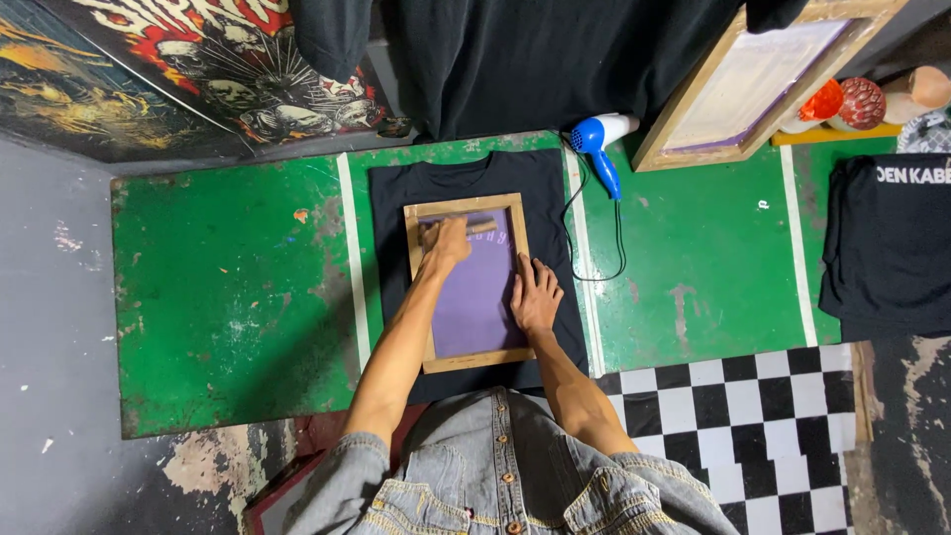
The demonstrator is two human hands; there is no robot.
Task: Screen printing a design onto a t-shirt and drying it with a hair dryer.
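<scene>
The left hand (449, 243) is closed over the handle of a wooden squeegee (474, 228), which lies crosswise near the far end of a wooden-framed printing screen (469, 282) with purple mesh. The right hand (536, 295) lies flat and open, fingers spread, on the near-right part of that screen, partly on the mesh and partly on the frame's right rail (it holds nothing, only presses down). The screen sits on the chest of a black T-shirt (540, 183), which is spread flat beneath it with its collar pointing away from the person. Under the shirt is a worn green table (228, 287), crossed by pale strips either side of the screen. Right of the screen, on the green surface just past the shirt's sleeve, lies a blue and white hair dryer (599, 144), its black cord looping back towards the screen. Further right and beyond, a second wooden screen frame (748, 84) leans tilted, and at the far right edge lies a folded black garment (887, 248). Near the person, to the screen's right, is a black and white chequered surface (738, 421).
</scene>
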